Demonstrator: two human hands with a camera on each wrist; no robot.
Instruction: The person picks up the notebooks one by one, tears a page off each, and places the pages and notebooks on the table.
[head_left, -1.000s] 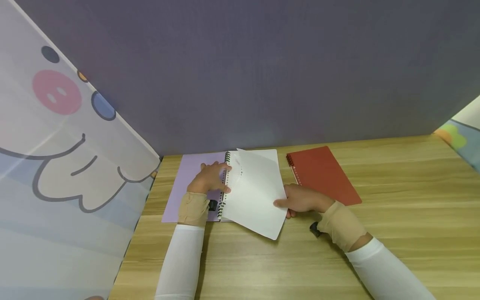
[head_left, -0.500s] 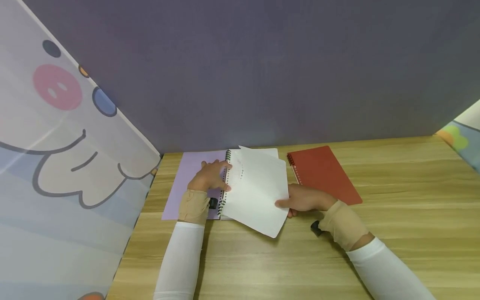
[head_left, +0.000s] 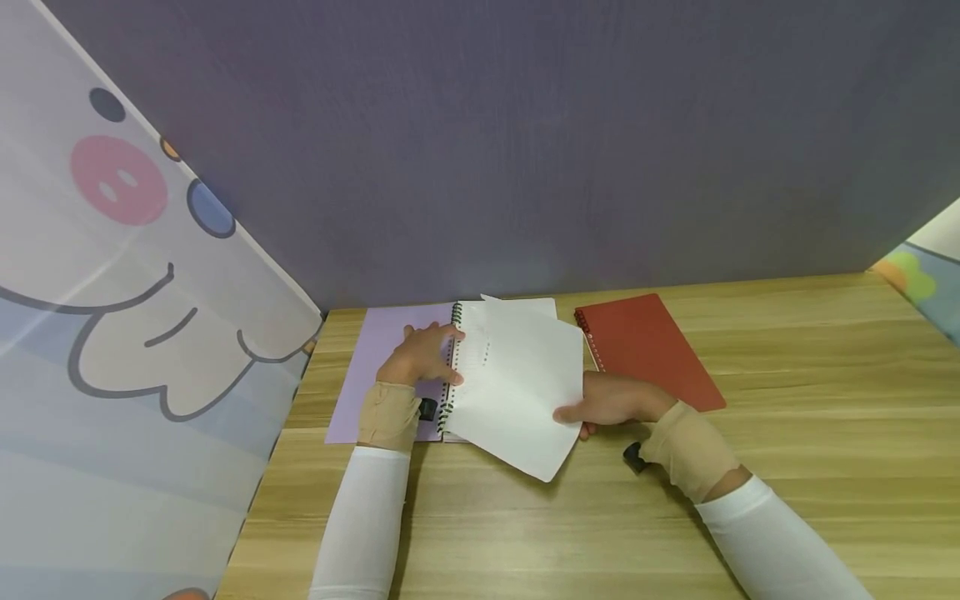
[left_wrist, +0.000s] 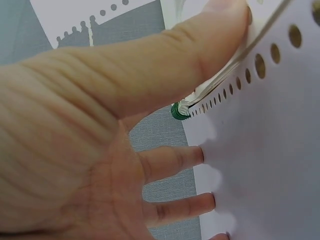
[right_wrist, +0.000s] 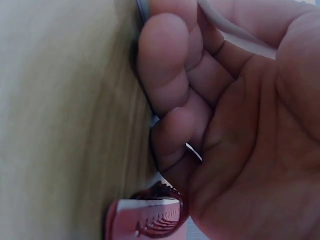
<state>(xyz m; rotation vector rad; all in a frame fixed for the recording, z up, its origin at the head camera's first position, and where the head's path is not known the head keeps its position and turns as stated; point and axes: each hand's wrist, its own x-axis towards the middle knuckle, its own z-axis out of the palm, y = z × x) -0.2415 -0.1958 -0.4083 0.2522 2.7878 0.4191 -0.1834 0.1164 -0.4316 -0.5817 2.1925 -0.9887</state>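
Observation:
A spiral notebook lies open, its lilac cover [head_left: 360, 387] on the left and white pages [head_left: 471, 321] on the right of the dark green coil [head_left: 457, 314]. My left hand [head_left: 420, 354] presses along the binding, fingers and thumb spread; in the left wrist view the thumb [left_wrist: 165, 60] lies on the page side. A loose-looking white sheet [head_left: 521, 383] lies slanted over the pages, a row of punched holes along its left side. My right hand [head_left: 611, 397] pinches its right edge, thumb on top, other fingers curled beneath. The sheet's lower corner juts past the notebook.
A red spiral notebook [head_left: 652, 350] lies closed just beyond my right hand; its red coil [right_wrist: 165, 215] shows in the right wrist view. The wooden table [head_left: 810, 400] meets a dark grey panel [head_left: 570, 150] at the back. A cartoon-printed sheet [head_left: 150, 333] stands along the left.
My right hand has shifted slightly right with the sheet, whose upper right corner now sticks out past the notebook. The hole row along its left side has moved slightly right. My left hand stays put.

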